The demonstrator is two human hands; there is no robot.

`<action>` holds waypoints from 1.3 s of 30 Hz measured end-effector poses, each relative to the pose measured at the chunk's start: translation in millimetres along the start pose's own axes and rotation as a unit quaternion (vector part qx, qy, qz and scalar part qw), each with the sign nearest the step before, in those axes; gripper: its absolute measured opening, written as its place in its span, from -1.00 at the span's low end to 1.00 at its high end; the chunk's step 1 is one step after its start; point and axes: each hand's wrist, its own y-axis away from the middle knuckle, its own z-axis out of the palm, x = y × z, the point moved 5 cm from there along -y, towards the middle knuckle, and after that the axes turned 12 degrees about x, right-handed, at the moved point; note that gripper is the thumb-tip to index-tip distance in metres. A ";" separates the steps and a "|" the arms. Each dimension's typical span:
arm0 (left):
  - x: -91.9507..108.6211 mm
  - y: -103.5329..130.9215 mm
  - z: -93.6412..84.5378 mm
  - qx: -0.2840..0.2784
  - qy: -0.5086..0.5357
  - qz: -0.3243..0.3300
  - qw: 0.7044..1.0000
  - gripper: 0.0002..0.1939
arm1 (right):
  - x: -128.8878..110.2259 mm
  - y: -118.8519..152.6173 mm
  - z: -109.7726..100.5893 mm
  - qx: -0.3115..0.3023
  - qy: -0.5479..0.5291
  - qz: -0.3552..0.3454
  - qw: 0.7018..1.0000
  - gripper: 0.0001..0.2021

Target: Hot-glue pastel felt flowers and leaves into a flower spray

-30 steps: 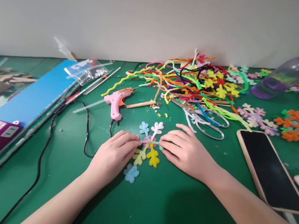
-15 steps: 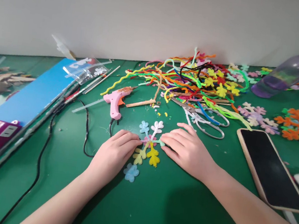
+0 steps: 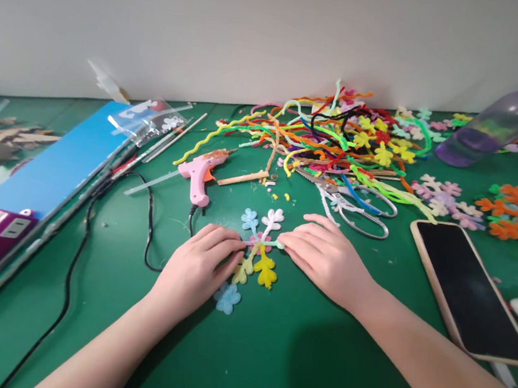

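At the centre I see a fuzzy, matt snowflake [image 3: 266, 268]. The glue gun [image 3: 201, 177] looks like smooth pink plastic, the scissors [image 3: 364, 220] right of centre shiny metal, the phone [image 3: 470, 289] at right glossy black-faced, the bottle [image 3: 497, 127] upper right clear, glossy plastic.

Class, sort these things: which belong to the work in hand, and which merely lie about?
Likely in the work:
multicoloured fuzzy flower-tipped piece, between left hand and right hand
pink plastic glue gun

Likely just lying about:
black-screened rectangular phone
translucent purple plastic bottle
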 end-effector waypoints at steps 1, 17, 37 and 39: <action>0.5 -0.4 -0.1 -0.002 -0.001 -0.002 1.000 -0.85 | -0.2 0.1 0.1 -0.002 -0.003 -0.002 1.000 -0.84; 21.4 -2.3 -5.0 0.011 -0.040 0.113 0.993 -0.82 | -0.9 -1.1 1.7 -0.021 0.001 -0.017 1.000 -0.86; 33.5 3.9 6.2 -0.077 -0.021 0.162 0.984 -0.76 | -0.6 -0.4 1.5 -0.012 -0.007 -0.006 1.000 -0.83; 32.9 3.2 6.1 -0.076 -0.020 0.161 0.984 -0.76 | -0.4 0.1 1.4 -0.012 -0.010 -0.004 1.000 -0.82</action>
